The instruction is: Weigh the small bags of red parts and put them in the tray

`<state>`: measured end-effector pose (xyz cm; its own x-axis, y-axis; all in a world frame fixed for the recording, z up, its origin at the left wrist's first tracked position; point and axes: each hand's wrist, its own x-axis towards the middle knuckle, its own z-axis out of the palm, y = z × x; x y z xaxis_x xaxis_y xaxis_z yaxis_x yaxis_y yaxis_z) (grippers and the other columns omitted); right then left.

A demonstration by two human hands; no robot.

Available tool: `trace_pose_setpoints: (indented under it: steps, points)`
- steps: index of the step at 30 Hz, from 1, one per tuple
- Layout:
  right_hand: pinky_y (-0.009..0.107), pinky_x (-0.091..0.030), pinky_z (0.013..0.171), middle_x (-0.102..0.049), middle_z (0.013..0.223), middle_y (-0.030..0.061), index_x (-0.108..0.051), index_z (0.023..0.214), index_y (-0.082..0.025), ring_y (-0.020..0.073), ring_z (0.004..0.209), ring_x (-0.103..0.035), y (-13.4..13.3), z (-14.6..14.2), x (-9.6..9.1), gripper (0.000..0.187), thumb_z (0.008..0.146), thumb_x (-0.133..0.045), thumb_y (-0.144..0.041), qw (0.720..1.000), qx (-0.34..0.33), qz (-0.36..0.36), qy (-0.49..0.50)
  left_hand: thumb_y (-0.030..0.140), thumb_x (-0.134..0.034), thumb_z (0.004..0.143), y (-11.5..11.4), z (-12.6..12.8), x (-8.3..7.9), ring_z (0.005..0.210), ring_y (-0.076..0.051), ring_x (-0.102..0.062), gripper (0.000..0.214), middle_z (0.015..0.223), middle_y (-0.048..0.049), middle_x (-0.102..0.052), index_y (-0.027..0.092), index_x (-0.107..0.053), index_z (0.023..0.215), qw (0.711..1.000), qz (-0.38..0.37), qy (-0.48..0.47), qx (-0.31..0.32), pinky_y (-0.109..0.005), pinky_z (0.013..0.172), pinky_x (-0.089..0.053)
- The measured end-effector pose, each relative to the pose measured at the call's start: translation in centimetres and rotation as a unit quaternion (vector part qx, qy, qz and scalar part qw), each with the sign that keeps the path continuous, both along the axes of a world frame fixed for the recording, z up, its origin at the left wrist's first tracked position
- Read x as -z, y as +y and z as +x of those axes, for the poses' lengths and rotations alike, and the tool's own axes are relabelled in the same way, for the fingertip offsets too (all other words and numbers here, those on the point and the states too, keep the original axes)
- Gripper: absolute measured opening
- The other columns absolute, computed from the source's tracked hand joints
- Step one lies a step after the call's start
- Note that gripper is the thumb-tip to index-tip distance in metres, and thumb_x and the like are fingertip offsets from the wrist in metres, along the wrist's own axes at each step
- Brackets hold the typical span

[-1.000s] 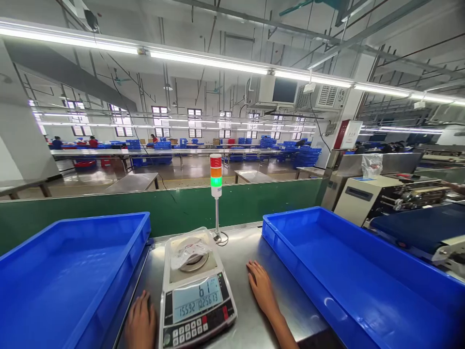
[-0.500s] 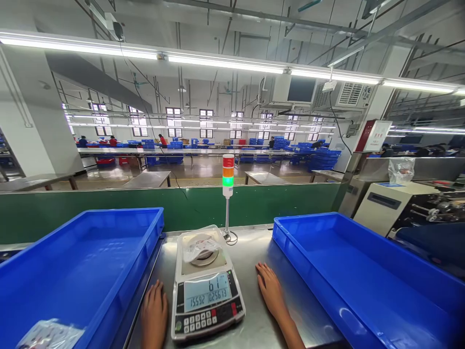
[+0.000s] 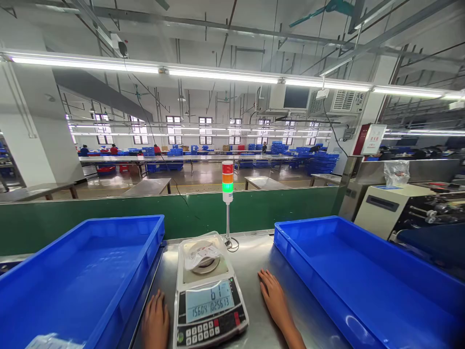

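My left hand [image 3: 155,322] and right hand [image 3: 276,301] lie open and empty on the steel counter [image 3: 252,257], either side of a white digital scale [image 3: 210,310] bearing a clear plastic bag [image 3: 201,254].

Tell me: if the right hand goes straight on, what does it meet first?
The right hand would probably meet the green panel behind the steel table, passing right of the scale; depth is unclear.

From my remote seat, the flat stainless-steel bench top [image 3: 247,257] shows a smooth satin sheen. The two rectangular blue plastic trays [image 3: 80,291] [image 3: 363,286] look glossy, the pale plastic digital scale [image 3: 201,277] looks matt, and the clear plastic bag [image 3: 201,254] looks shiny and crinkled.
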<state>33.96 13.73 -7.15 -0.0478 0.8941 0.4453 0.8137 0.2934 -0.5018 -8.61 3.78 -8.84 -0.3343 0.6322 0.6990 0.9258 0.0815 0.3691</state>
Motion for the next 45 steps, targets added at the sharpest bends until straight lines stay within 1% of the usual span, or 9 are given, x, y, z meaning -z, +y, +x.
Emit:
trace_pose_setpoints:
  steps: [4, 8, 18, 22, 27, 32, 38, 41, 45]
  points:
    - [0.050, -0.039, 0.121, -0.060, 0.143, 0.0125, -0.069, 0.132, -0.011, 0.0287, 0.140, -0.051, -0.2, -0.2, -0.5, 0.053, 0.096, -0.035, -0.030, 1.000, 0.005, -0.007, 0.000, 0.038, -0.034, 0.087, 0.2, -0.1, -0.1, 0.112, -0.033, -0.066, 0.050, 0.121, -0.0168, -0.071, 0.013, -0.073, 0.105, 1.000, -0.008, -0.022, 0.005, -0.050, 0.099, -0.057]
    - [0.051, -0.040, 0.120, -0.060, 0.143, 0.0122, -0.070, 0.131, -0.012, 0.0292, 0.140, -0.051, -0.3, -0.2, -0.8, 0.053, 0.095, -0.036, -0.031, 1.000, 0.000, -0.010, 0.001, 0.040, -0.031, 0.089, 0.1, 0.1, -0.4, 0.111, -0.033, -0.067, 0.054, 0.120, -0.0168, -0.071, 0.012, -0.074, 0.106, 1.000, 0.005, -0.016, 0.005, -0.051, 0.097, -0.058]
    - [0.054, -0.039, 0.120, -0.060, 0.143, 0.0135, -0.069, 0.132, -0.011, 0.0310, 0.139, -0.051, -0.2, 0.2, 0.2, 0.056, 0.097, -0.033, -0.036, 1.000, -0.008, 0.011, 0.006, 0.039, -0.029, 0.093, -0.3, 0.6, -0.2, 0.115, -0.031, -0.066, 0.055, 0.122, -0.0156, -0.070, 0.012, -0.074, 0.110, 1.000, 0.006, -0.025, 0.001, -0.049, 0.100, -0.057]
    - [0.054, -0.039, 0.120, -0.060, 0.143, 0.0129, -0.070, 0.131, -0.012, 0.0305, 0.140, -0.051, -0.2, 0.4, 0.2, 0.057, 0.098, -0.032, -0.037, 1.000, -0.010, 0.007, 0.004, 0.040, -0.026, 0.094, -0.4, 0.5, 0.1, 0.113, -0.032, -0.066, 0.058, 0.122, -0.0173, -0.070, 0.009, -0.073, 0.110, 1.000, 0.012, -0.009, 0.008, -0.050, 0.098, -0.058]
    - [0.053, -0.038, 0.121, -0.061, 0.143, 0.0122, -0.070, 0.131, -0.011, 0.0300, 0.139, -0.051, -0.3, 0.3, 0.0, 0.056, 0.097, -0.032, -0.035, 1.000, -0.004, 0.006, 0.009, 0.042, -0.028, 0.095, -0.5, 0.5, 0.0, 0.115, -0.032, -0.065, 0.056, 0.123, -0.0169, -0.069, 0.011, -0.072, 0.112, 1.000, 0.011, -0.020, 0.019, -0.051, 0.099, -0.057]
    - [0.052, -0.040, 0.119, -0.062, 0.141, 0.0122, -0.071, 0.129, -0.013, 0.0299, 0.138, -0.053, -0.3, 0.2, -0.4, 0.053, 0.094, -0.037, -0.033, 1.000, 0.002, -0.002, 0.015, 0.041, -0.030, 0.093, -0.5, 0.6, -0.5, 0.115, -0.033, -0.064, 0.053, 0.123, -0.0167, -0.069, 0.012, -0.072, 0.110, 0.999, 0.014, -0.034, 0.025, -0.052, 0.100, -0.056]
    - [0.050, -0.041, 0.119, -0.064, 0.139, 0.0113, -0.072, 0.127, -0.016, 0.0291, 0.137, -0.055, -0.6, 0.0, -0.8, 0.049, 0.094, -0.040, -0.032, 1.000, 0.003, 0.002, 0.025, 0.039, -0.034, 0.087, -0.3, 0.5, -0.3, 0.114, -0.033, -0.064, 0.050, 0.123, -0.0162, -0.069, 0.014, -0.072, 0.108, 0.999, 0.003, -0.047, 0.016, -0.052, 0.101, -0.055]
    - [0.050, -0.041, 0.119, -0.063, 0.140, 0.0109, -0.072, 0.129, -0.015, 0.0289, 0.137, -0.054, -0.7, 0.1, -0.8, 0.050, 0.094, -0.040, -0.032, 1.000, 0.002, 0.004, 0.022, 0.039, -0.032, 0.090, -0.2, 0.5, -0.3, 0.114, -0.034, -0.064, 0.052, 0.122, -0.0182, -0.069, 0.012, -0.072, 0.110, 0.999, 0.003, -0.035, 0.023, -0.054, 0.101, -0.055]
    - [0.051, -0.040, 0.120, -0.062, 0.141, 0.0120, -0.071, 0.130, -0.012, 0.0300, 0.139, -0.052, -0.8, 0.1, -0.8, 0.054, 0.096, -0.035, -0.033, 1.000, -0.001, 0.004, 0.013, 0.041, -0.029, 0.093, -0.3, 0.5, -0.3, 0.114, -0.033, -0.065, 0.054, 0.122, -0.0181, -0.069, 0.011, -0.071, 0.109, 0.999, 0.006, -0.031, 0.022, -0.051, 0.101, -0.056]
